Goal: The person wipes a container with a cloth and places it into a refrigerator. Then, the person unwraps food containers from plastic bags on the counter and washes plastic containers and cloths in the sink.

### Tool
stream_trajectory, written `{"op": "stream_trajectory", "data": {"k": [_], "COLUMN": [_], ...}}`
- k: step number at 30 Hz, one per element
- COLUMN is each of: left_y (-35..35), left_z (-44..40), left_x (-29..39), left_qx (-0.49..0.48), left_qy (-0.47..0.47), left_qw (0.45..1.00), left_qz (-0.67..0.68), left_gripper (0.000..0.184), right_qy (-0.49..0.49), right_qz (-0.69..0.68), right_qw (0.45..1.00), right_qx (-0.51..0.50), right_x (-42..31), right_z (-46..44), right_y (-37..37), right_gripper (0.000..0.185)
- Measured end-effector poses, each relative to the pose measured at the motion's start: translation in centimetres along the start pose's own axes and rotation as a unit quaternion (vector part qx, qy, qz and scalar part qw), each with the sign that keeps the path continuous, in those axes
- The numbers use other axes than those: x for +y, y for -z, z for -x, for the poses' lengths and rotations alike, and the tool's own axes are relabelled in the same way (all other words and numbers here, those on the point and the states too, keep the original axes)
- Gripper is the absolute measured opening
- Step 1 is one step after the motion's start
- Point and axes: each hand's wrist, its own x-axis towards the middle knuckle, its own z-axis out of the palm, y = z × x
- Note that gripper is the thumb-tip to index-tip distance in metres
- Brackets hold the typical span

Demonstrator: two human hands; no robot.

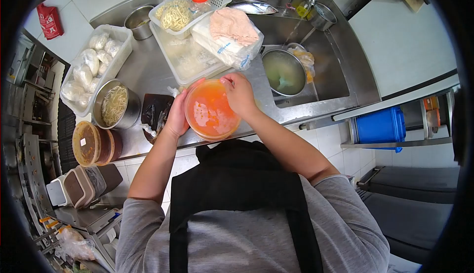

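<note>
A round tub [210, 112] of orange-red food, with a shiny translucent top, is at the front edge of the steel counter. My left hand [178, 112] holds the tub's left side, fingers wrapped along its wall. At the upper right of the tub is my right hand [240, 94], its fingers bent down onto the rim and partly hidden. A dark plastic bag [156, 111] lies just left of my left hand. Behind the tub stands a lidded clear box [186, 58].
A pot of noodles [114, 106], a brown tub [88, 143] and a basket of white bags [96, 68] stand left. At the back are a noodle basket [176, 13] and a pink cloth [234, 26] on a white package. The sink [330, 65] at right holds a pot [283, 73].
</note>
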Motion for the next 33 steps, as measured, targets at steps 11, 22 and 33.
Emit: {"op": "stream_trajectory", "data": {"k": [11, 22, 33], "left_y": [1.0, 0.1, -0.6], "left_z": [0.5, 0.2, -3.0], "left_x": [-1.8, 0.2, 3.1], "left_qx": [0.136, 0.116, -0.032], "left_qy": [-0.166, 0.082, 0.028], "left_qw": [0.977, 0.988, 0.969], "left_qz": [-0.002, 0.058, -0.245], "left_gripper": [0.042, 0.046, 0.040], "right_qy": [0.129, 0.077, -0.013], "right_qz": [0.066, 0.036, -0.285], "right_qw": [0.989, 0.996, 0.958], "right_qx": [-0.029, 0.022, 0.021], "right_x": [-0.5, 0.6, 0.8], "right_z": [-1.1, 1.6, 3.2], "right_y": [1.5, 0.7, 2.1], "right_gripper": [0.015, 0.014, 0.020]}}
